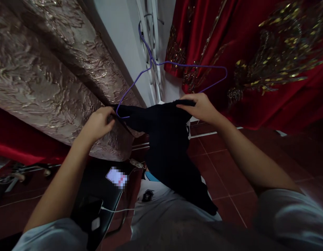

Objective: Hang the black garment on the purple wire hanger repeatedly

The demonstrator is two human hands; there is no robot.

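Overall, the biggest stretch of colour from where I stand is the red drape (255,104) on the person's right, thick with gold sequins. Nearly as large is the pale, crinkled cloth (54,80) hanging on the left. Below spreads the red tiled floor (221,181), and at lower left sits a dark desk (98,184). Straight ahead a narrow white lattice rack (155,42) rises between the hangings.

The dark garment (168,139) is in the middle, stretched across its top between the two hands, its lower part drooping over the person's white clothing (161,191). A thin purple hanger (152,60) stands at the rack; its left corner dips to the garment's left end, where the lower bar disappears under the cloth, while its right corner juts out bare above the right hand (203,107). That hand's fingers are pinched on the garment's upper right edge. The left hand (98,122) has its fingers curled closed on the opposite end, just beside the hanger's corner.

On the desk lies a phone (116,177), its screen lit and blurred out. Near it is a small white block (95,223), and a white cable (116,211) crosses the desk's edge.
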